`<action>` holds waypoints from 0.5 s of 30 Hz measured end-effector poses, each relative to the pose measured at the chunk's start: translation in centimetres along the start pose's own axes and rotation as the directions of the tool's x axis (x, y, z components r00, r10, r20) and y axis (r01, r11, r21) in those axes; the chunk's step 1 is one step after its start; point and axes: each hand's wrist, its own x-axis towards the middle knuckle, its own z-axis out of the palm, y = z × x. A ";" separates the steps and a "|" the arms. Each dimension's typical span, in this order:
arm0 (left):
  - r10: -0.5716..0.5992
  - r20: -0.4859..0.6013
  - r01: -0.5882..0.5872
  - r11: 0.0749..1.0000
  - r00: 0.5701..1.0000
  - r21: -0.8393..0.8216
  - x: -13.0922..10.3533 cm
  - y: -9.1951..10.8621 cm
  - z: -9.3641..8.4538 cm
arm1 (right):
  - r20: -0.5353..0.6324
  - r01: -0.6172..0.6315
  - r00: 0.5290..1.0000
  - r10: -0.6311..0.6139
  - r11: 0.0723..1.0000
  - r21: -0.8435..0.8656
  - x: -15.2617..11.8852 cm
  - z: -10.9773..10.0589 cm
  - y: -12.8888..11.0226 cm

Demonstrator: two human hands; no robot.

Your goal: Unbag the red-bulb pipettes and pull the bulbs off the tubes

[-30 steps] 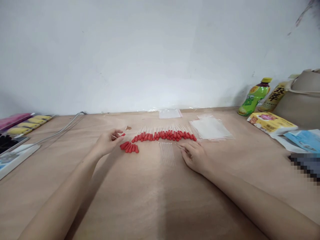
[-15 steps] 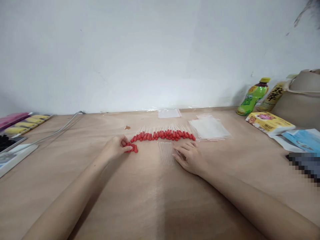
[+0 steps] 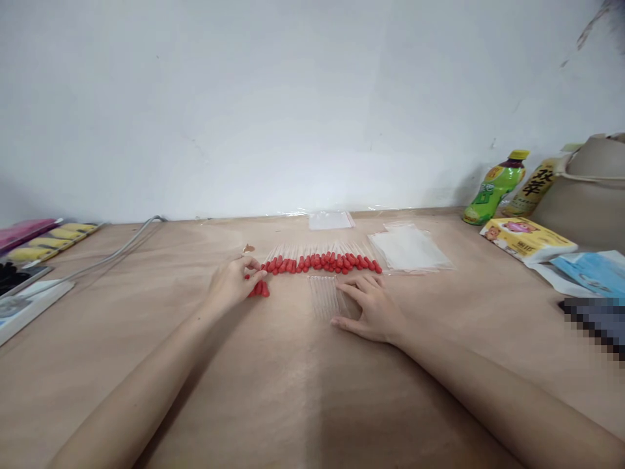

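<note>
A long row of thin clear sticks with red tips (image 3: 322,262) lies across the middle of the table. My left hand (image 3: 234,280) is at the row's left end, its thumb and forefinger closing on a red-tipped stick; its other fingers are partly hidden. Just below that hand is a small separate group of red tips (image 3: 261,290). In front of the long row lies a flat set of clear thin tubes (image 3: 323,298), side by side. My right hand (image 3: 370,309) rests at its right edge, fingers apart and touching it.
Clear plastic bags (image 3: 410,249) lie right of the row, another bag (image 3: 331,221) by the wall. At right are a green bottle (image 3: 495,189), a yellow tissue pack (image 3: 527,240), a beige bag (image 3: 586,182) and a phone (image 3: 596,326). A grey cable (image 3: 122,251) runs at left.
My left hand has moved slightly up and right, from the small group of red tips to the left end of the long row. My right thumb has shifted a little down and left.
</note>
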 end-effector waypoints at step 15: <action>-0.148 0.098 0.136 0.984 0.984 0.119 2.7 1.6 2.0 | 0.111 -0.035 0.993 0.033 0.999 0.016 -0.6 0.1 0.5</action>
